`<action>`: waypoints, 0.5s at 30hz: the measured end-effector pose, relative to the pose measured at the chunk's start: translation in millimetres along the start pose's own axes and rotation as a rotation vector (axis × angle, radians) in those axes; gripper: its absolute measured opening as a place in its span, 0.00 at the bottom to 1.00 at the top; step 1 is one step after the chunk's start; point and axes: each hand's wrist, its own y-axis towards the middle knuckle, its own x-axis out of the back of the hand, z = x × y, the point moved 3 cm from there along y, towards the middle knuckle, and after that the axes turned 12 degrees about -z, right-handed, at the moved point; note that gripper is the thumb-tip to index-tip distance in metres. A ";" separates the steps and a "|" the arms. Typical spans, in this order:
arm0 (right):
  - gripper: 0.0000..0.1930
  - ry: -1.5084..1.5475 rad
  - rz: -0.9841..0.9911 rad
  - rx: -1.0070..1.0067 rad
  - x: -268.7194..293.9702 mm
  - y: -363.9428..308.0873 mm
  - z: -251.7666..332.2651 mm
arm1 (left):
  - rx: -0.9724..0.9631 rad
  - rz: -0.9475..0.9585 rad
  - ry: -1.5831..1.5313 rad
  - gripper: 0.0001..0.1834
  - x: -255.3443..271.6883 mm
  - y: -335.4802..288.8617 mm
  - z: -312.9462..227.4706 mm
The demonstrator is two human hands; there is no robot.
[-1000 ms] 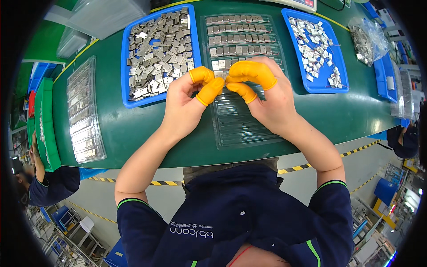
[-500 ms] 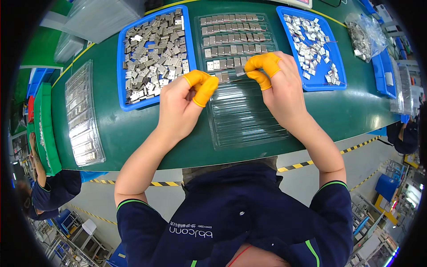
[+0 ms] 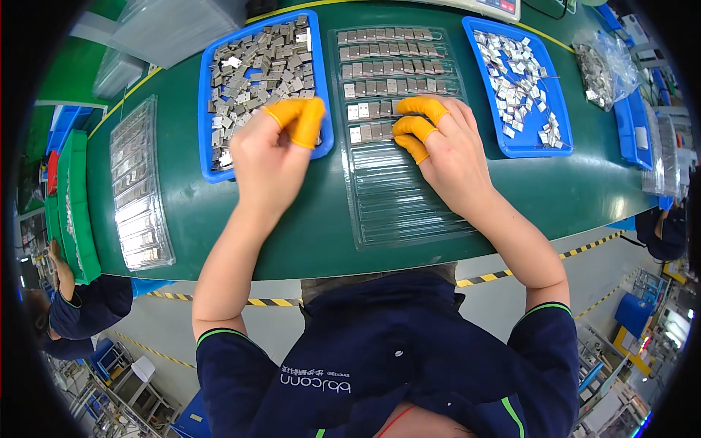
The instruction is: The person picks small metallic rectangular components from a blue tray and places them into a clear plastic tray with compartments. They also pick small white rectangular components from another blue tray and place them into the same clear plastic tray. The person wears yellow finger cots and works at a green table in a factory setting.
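Note:
My left hand, with yellow finger cots, is over the right edge of the left blue tray. Its fingers are bent together, hiding whatever lies between them. That tray holds a heap of metal USB plugs. My right hand, also in yellow finger cots, is closed at the right end of the lowest filled row in a clear ribbed plastic tray. Its fingertips press on a USB plug there, mostly covered. Beside them in that row are more USB plugs; several filled rows lie above.
A second blue tray at the right holds white-and-metal pieces with thin wires. Another clear tray lies far left, near a green bin. Plastic bags of parts lie far right. Co-workers sit at both sides.
My left hand has moved left, from the clear tray to the blue tray's edge. My right hand has brought the plug it held down to the end of the lowest filled row.

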 end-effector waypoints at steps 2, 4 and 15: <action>0.10 -0.006 0.006 -0.007 2.2 0.4 -1.6 | -0.081 -0.040 0.240 0.07 10.9 20.7 -1.0; 0.11 -0.003 -0.005 -0.016 5.9 3.9 -3.3 | -0.073 -0.058 0.352 0.08 18.4 33.0 10.8; 0.21 -0.382 0.068 -0.541 68.8 22.8 -115.8 | 0.018 0.108 0.384 0.16 15.2 39.8 37.9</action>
